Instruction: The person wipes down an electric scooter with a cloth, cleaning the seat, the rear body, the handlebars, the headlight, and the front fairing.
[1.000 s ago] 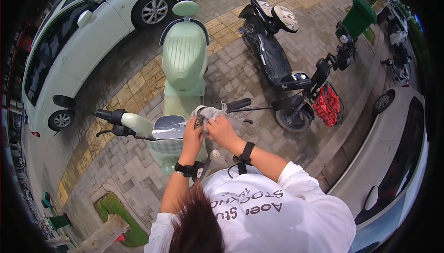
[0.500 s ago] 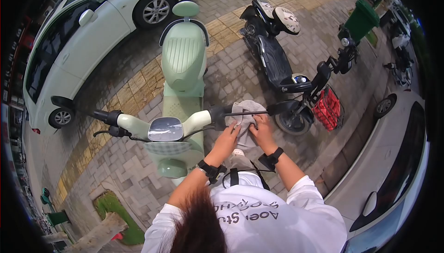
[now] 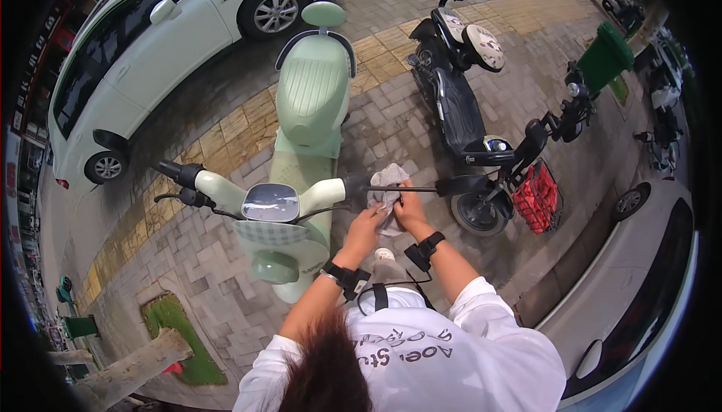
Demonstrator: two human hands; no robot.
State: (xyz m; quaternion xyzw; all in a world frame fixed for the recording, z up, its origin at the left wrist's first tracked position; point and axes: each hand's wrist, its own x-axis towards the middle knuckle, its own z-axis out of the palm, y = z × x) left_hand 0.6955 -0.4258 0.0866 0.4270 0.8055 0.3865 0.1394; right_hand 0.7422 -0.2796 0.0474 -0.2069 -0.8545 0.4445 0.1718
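A crumpled grey cloth (image 3: 389,179) is bunched between my two hands, beside the right handlebar of a pale green electric scooter (image 3: 308,100). My left hand (image 3: 367,222) grips the cloth's near left side with bent fingers. On the other side, my right hand (image 3: 408,209) is closed on the cloth's right edge. A thin black mirror stalk (image 3: 414,188) runs from the scooter's handlebar across the cloth to a dark mirror (image 3: 456,186). The scooter's display (image 3: 271,203) lies left of my hands. Part of the cloth is hidden under the stalk and my fingers.
A black electric scooter (image 3: 459,111) with a red-lined basket (image 3: 535,197) stands to the right. A white car (image 3: 150,58) is parked at the left, a silver car (image 3: 624,284) at the right. A green bin (image 3: 605,58) stands behind. Paving surrounds the scooters.
The cloth was spread wider and hung lower; now it is gathered into a smaller bundle. My right hand has moved left, closer to my left hand. The whole view has shifted slightly.
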